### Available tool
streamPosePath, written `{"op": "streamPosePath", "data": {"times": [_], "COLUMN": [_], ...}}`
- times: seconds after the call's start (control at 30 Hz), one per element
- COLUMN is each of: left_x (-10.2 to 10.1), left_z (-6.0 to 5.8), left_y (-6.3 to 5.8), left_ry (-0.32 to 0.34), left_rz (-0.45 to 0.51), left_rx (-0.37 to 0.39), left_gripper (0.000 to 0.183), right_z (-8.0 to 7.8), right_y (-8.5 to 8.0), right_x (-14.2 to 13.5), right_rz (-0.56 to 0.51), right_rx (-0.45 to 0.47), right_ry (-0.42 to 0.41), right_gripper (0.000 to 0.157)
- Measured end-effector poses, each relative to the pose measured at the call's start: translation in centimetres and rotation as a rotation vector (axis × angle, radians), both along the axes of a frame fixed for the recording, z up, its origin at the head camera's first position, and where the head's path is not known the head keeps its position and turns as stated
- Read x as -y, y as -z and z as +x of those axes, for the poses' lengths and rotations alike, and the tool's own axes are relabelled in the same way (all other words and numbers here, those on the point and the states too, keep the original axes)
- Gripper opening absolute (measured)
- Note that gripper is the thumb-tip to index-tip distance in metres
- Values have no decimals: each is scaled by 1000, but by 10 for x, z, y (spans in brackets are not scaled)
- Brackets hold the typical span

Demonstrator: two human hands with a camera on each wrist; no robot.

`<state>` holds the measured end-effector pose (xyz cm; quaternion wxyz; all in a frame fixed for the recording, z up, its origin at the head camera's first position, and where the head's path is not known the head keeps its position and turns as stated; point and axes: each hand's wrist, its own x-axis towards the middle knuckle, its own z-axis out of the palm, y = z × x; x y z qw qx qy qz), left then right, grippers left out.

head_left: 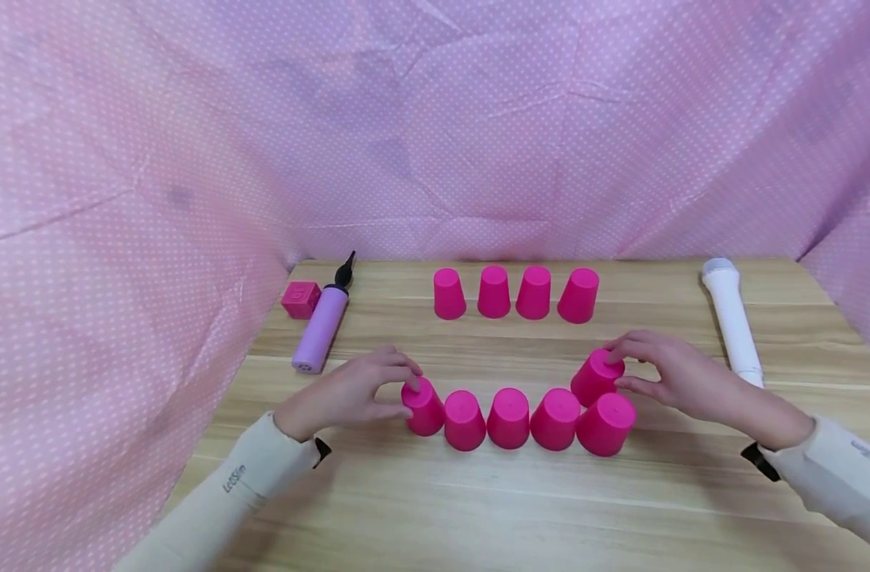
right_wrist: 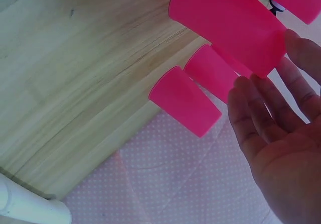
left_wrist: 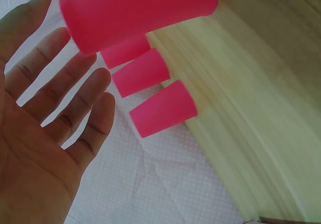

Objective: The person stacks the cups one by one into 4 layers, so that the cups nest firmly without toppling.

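Note:
Several pink cups stand upside down in a front row, the middle cup (head_left: 508, 419) among them. At its left end, my left hand (head_left: 356, 391) pinches the leftmost cup (head_left: 424, 409) near its top between thumb and fingertips. In the left wrist view that cup (left_wrist: 145, 13) meets the fingertips, and the other fingers are loosely bent. My right hand (head_left: 685, 380) holds another pink cup (head_left: 592, 380) by its narrow top, behind the rightmost front cup (head_left: 606, 426). The right wrist view has the thumb on this cup (right_wrist: 230, 25) and fingers at its far side.
Toward the table's back, several more upturned pink cups (head_left: 533, 294) stand in a row. At left lie a purple hand pump (head_left: 322, 327) with a black nozzle and a pink cube (head_left: 301, 299). A white tube-shaped object (head_left: 733, 322) lies at right. Pink dotted cloth (head_left: 435, 143) hangs behind.

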<state>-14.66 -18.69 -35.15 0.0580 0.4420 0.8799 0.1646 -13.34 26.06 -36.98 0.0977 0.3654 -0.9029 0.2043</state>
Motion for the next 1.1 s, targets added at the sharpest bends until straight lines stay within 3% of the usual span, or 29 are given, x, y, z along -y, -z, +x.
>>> {"op": "streamPosePath", "data": {"times": [0.37, 0.73, 0.97, 1.1], "left_x": [-1, -1, 1, 2], "left_z": [2, 4, 4, 2], "left_y": [6, 8, 11, 8], "left_ry": [-45, -27, 0, -17], "left_rz": [-16, 9, 69, 103], "left_rx": [17, -9, -15, -3], "left_gripper": [27, 26, 26, 29], "right_z": [2, 1, 1, 0], "right_y": [1, 0, 5, 3], "right_x": [4, 5, 2, 3], "right_rz": [-29, -31, -32, -56], "right_rx": [39, 30, 28, -5], "right_ry": [31, 39, 35, 3], "right_gripper": [42, 40, 41, 44]}}
